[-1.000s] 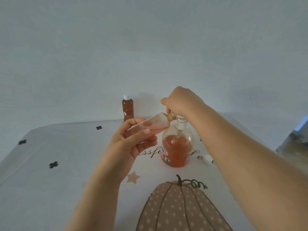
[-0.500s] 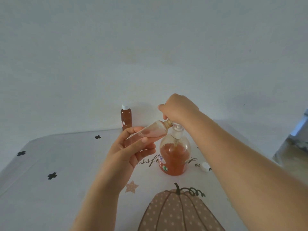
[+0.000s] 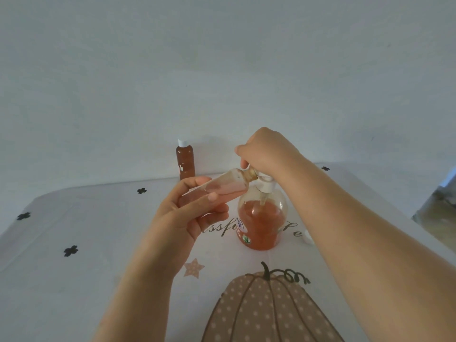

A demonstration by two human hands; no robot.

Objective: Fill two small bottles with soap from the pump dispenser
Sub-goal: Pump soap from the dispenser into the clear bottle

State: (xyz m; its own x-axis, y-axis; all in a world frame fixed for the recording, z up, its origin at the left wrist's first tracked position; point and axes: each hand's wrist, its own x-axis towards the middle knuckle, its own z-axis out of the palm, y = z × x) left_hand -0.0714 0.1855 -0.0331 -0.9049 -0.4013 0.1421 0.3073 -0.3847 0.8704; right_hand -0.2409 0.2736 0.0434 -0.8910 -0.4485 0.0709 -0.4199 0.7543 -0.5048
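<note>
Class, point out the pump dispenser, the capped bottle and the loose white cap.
pump dispenser (image 3: 261, 225): head view, soap-filled belly.
capped bottle (image 3: 185, 160): head view, brown body.
loose white cap (image 3: 307, 238): head view, its visible top.

Pump dispenser (image 3: 261, 218): clear plastic, smooth and glossy. Its pump head (image 3: 265, 185): white plastic, approx. semi-matt. Tilted small bottle (image 3: 222, 187): clear plastic, a bit cloudy inside. Upright small bottle (image 3: 185, 161): same plastic, glossy, w/ white plastic cap (image 3: 182, 142). Bench cloth (image 3: 74, 218): matt, smooth, printed. Wall (image 3: 222, 70): matt, plain.
</note>
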